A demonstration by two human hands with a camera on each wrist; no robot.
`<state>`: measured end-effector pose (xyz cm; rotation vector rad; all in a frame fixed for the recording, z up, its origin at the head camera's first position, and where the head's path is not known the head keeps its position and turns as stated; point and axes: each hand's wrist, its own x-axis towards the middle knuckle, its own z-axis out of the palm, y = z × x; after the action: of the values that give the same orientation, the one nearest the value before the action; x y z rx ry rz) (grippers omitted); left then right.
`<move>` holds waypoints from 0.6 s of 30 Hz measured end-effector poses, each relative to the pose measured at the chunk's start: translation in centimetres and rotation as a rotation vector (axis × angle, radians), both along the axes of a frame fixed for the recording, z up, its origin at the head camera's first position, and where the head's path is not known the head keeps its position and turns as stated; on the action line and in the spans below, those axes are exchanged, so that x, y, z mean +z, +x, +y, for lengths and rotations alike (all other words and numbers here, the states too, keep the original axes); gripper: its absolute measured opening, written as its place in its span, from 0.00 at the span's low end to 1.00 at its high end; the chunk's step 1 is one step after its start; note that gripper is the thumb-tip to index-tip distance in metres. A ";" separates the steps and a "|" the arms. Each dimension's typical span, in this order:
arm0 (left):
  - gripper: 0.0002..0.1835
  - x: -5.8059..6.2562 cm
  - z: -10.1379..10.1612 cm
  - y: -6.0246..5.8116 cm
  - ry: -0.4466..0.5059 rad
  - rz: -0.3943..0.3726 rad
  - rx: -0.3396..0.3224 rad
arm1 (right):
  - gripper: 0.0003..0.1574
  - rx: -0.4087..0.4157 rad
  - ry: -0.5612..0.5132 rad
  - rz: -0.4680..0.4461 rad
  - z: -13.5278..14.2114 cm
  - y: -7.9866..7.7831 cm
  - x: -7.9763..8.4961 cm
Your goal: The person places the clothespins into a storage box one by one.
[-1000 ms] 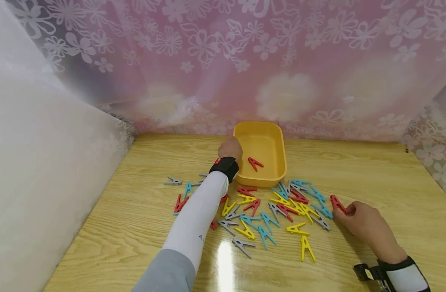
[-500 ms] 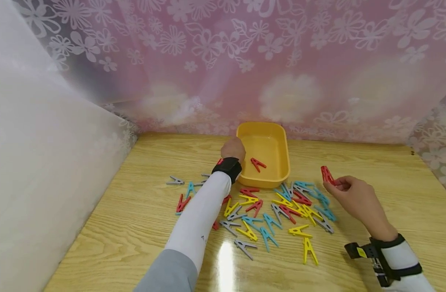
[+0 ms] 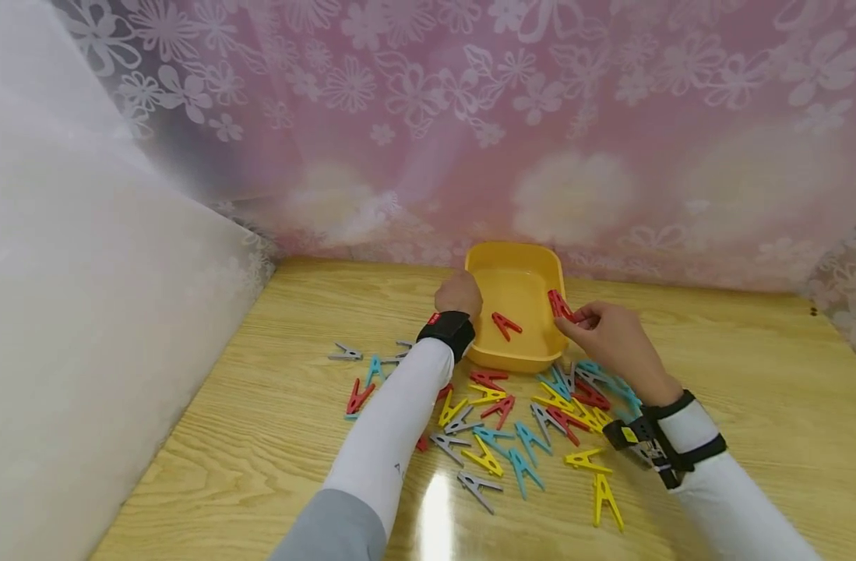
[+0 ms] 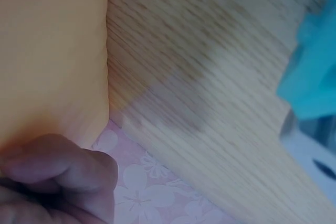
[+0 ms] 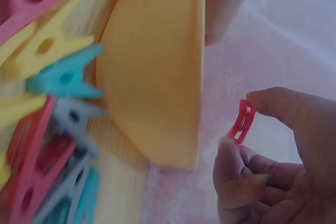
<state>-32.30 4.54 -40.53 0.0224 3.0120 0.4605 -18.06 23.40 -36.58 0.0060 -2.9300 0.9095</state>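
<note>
A yellow plastic basin [image 3: 517,361] stands at the back of the table with one red clothespin [image 3: 506,326] lying inside. My left hand [image 3: 459,295] grips the basin's left rim with curled fingers; in the left wrist view those fingers [image 4: 63,174] bend against its outer wall. At the right rim, my right hand [image 3: 615,339] pinches another red clothespin [image 3: 559,304] between thumb and fingertips. The right wrist view shows this held clothespin [image 5: 242,122] end-on, raised beside the basin wall [image 5: 152,72].
Red, yellow, blue and grey clothespins lie scattered in front of the basin, among them a yellow clothespin [image 3: 606,500] near the front. A few more, such as a grey clothespin [image 3: 346,352], lie left of my left arm. A floral curtain [image 3: 399,156] hangs behind the table.
My right hand has lifted the red clothespin from the table's right side and carried it left and back to the basin's right rim. The left hand has stayed at the basin.
</note>
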 end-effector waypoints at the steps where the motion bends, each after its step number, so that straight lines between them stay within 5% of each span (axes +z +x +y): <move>1: 0.13 -0.1 0.0 0.0 -0.001 0.000 0.002 | 0.31 0.005 0.001 -0.005 -0.4 -0.4 -0.1; 10: 0.13 -0.2 -0.1 0.0 -0.013 0.001 -0.004 | 0.27 -0.002 0.077 -0.035 -2.7 -3.9 -1.0; 18: 0.13 -0.3 -0.2 -0.1 -0.026 0.011 0.000 | 0.29 -0.011 0.143 -0.097 -3.9 -5.2 -1.5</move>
<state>-32.44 4.37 -40.86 0.0225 3.0284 0.4225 -23.28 19.50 -38.12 -0.0479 -3.0748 0.7167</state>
